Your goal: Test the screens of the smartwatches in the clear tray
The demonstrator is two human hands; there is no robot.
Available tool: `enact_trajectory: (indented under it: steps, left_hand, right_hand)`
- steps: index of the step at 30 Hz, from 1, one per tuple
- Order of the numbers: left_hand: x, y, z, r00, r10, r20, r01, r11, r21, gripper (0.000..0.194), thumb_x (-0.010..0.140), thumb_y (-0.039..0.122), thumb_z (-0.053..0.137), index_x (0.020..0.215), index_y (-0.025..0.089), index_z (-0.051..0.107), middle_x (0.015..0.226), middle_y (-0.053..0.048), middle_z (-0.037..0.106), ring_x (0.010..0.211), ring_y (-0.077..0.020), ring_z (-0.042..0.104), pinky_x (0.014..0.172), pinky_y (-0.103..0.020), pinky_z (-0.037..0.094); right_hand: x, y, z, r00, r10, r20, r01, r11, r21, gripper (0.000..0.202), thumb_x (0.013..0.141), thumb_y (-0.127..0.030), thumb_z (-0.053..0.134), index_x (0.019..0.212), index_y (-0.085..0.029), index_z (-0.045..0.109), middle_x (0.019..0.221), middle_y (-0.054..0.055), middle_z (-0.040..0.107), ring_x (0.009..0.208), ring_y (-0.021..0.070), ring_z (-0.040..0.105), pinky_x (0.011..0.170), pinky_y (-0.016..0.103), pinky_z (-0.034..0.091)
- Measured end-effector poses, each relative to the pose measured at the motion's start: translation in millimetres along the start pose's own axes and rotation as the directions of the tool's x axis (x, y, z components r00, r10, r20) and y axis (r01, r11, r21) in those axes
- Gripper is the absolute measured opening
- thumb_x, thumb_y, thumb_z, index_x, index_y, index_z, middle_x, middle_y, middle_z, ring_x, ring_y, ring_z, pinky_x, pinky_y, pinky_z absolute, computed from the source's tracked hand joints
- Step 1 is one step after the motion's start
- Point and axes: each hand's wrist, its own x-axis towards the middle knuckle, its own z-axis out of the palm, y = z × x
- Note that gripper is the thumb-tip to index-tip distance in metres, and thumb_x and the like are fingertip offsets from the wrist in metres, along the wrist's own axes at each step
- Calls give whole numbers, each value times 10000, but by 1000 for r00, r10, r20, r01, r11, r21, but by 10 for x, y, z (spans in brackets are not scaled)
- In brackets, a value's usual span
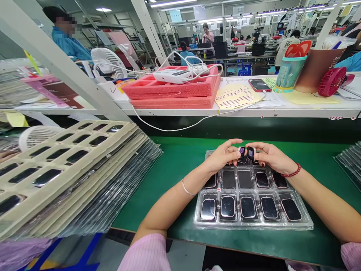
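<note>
My left hand [222,155] pinches a small dark smartwatch body [241,151] between thumb and fingers. A second watch body [251,153] is gripped the same way by my right hand [272,156]. Both pieces are held side by side, each showing a small square code. Below my hands, a clear plastic tray [254,226] lies on the green bench, with rounded black-faced watches [228,206] in its pockets. Two middle-row pockets show only flat dark grey. My hands and forearms partly cover the tray's back row.
Leaning stacked trays [113,180] fill the left, the top cream tray [64,150] holding dark screens. More clear trays [351,165] stand at the right edge. A white shelf [175,111] crosses behind, bearing red foam [169,102], a phone [260,85], cups and a trailing cable [180,130].
</note>
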Motion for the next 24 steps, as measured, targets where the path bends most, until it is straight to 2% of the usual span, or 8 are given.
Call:
enact_trajectory:
  steps: [15,18,21,24]
  left_hand:
    - [7,-34,-20,1000,7,2,-7,1000,1,656,737,435,788,1284,174,536,833,-2,641,541,-62,575,507,-199,348]
    - [20,-41,-19,1000,-3,-6,3,1000,-16,640,733,411,790,1268,156,548,861,-26,659,562,-72,597,505,-194,368]
    - [34,-33,-6,998,-24,-49,21,998,-56,512,772,365,738,1207,142,583,933,-64,674,681,-118,672,554,-199,441]
    - [40,-21,14,993,-48,-110,41,997,-61,394,758,225,687,1135,148,600,1015,-81,673,817,-164,712,614,-216,496]
  right_hand:
    - [-10,17,13,999,-43,-17,41,991,-125,501,723,-362,807,1173,-181,681,1162,94,698,472,27,462,431,206,423]
    - [-6,38,10,998,-56,-23,53,992,-117,504,724,-344,808,1185,-182,682,1123,92,708,483,44,520,450,223,471]
    - [7,59,6,997,-39,-62,36,998,-43,540,752,-353,788,1251,-197,656,1047,86,714,671,142,688,566,273,582]
    - [16,62,11,994,-30,-103,30,1000,-7,541,783,-321,751,1302,-234,624,1084,81,710,929,216,727,698,324,631]
